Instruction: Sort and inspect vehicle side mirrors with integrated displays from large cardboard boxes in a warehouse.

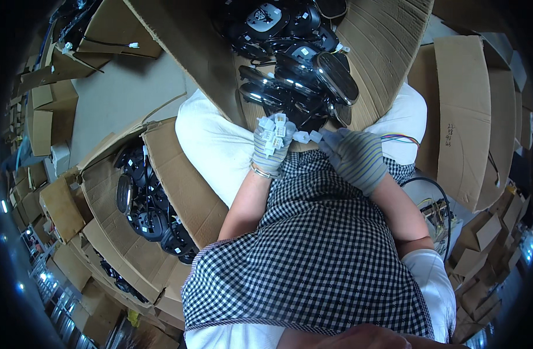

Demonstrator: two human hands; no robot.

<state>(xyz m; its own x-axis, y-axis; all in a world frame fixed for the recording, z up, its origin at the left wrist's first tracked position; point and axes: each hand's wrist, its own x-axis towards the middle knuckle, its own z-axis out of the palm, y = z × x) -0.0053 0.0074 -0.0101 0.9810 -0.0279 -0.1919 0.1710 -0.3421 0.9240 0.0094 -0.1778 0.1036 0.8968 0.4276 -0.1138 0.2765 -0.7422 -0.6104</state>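
In front of my lap, my left hand (270, 152), in a striped knit glove, is closed around a bunch of white plastic wire connectors (273, 135). Another small white connector (302, 137) bridges the short gap between my hands. My right hand (357, 159), gloved the same way, pinches the white connector piece (316, 136) at its fingertips. Thin coloured wires (401, 138) stick out beyond the right glove. Just past both hands lies a pile of glossy black plastic parts (301, 81) with cables, inside a large open cardboard box (388, 52).
On the left stands another open carton (176, 180) holding black parts (147, 227). A tall cardboard box (461, 116) rises on the right. Beside my right arm, a device with exposed wiring (434, 215) sits behind a black cable (447, 203). More cartons (95, 302) surround me.
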